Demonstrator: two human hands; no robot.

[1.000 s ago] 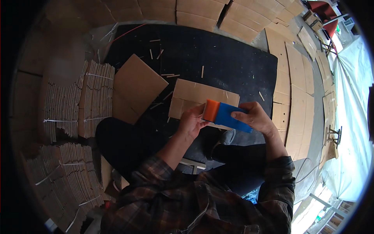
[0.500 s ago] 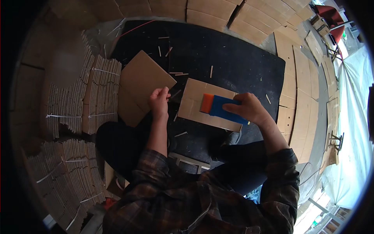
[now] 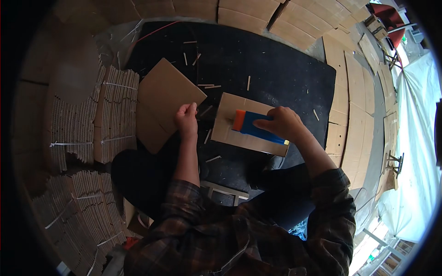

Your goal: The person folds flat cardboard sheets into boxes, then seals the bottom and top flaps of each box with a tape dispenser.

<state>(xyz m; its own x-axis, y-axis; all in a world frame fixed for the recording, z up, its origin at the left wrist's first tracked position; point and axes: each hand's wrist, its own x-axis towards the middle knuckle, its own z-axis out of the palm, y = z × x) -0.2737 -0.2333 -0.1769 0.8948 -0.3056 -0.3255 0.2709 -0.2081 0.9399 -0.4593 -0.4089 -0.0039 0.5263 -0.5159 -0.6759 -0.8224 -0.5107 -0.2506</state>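
My right hand (image 3: 281, 123) is wrapped round a flat blue tool (image 3: 258, 128) with an orange end (image 3: 239, 120). The tool lies over a brown cardboard piece (image 3: 225, 110) on the dark mat, its orange end toward the left. My left hand (image 3: 186, 118) is closed, fingertips pinched together, over the right edge of a larger cardboard sheet (image 3: 159, 92). What its fingers hold, if anything, is too small to make out.
Thin pale strips (image 3: 249, 83) are scattered on the black mat (image 3: 276, 64). Tied stacks of cardboard (image 3: 119, 110) stand at the left. Flattened cardboard (image 3: 338, 96) lies at the right, with translucent sheeting (image 3: 416, 138) beyond. A wooden frame (image 3: 223, 188) sits between my legs.
My right hand and the blue tool have moved a little to the left over the cardboard. My left hand remains closed in nearly the same place.
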